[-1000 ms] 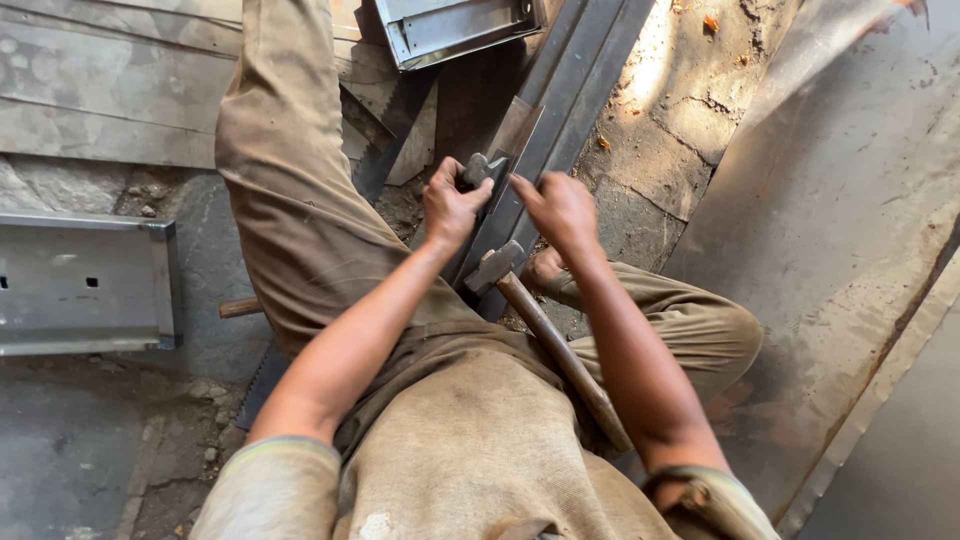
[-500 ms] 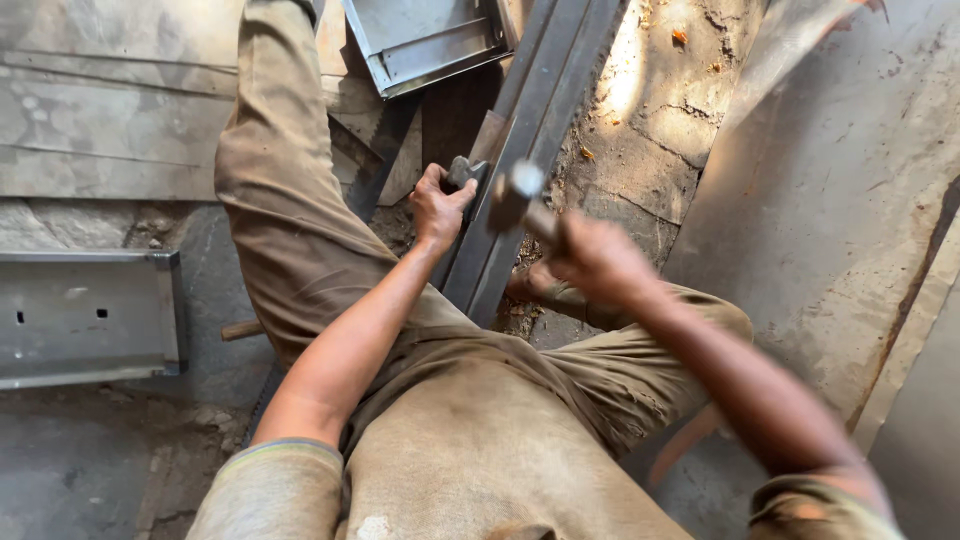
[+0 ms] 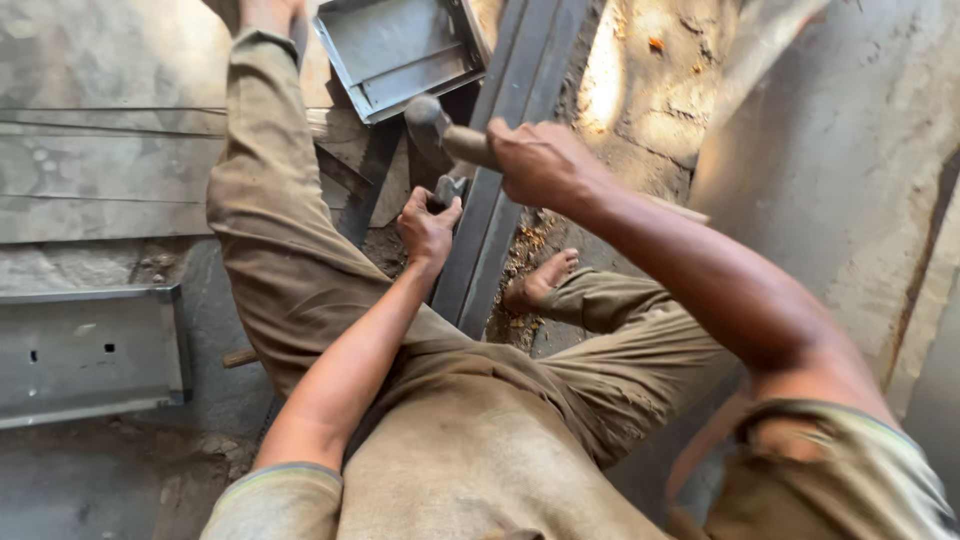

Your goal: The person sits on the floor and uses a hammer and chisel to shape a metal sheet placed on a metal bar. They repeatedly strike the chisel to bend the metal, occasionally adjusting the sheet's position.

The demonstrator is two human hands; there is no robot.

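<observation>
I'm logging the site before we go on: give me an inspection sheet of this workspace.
Surface: dusty concrete floor, debris beside the bare foot.
Job's things: hammer raised; small metal tool set on the long steel channel.
Clutter: metal tray above, perforated metal channel at left.
Hands: left hand grips the small tool; right hand grips the hammer handle.
Cables: nothing seen.
Surroundings: grey metal sheets at left.

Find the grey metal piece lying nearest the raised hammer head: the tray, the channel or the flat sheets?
The open tray at the top, just beyond the hammer. The channel and sheets lie far left.
</observation>
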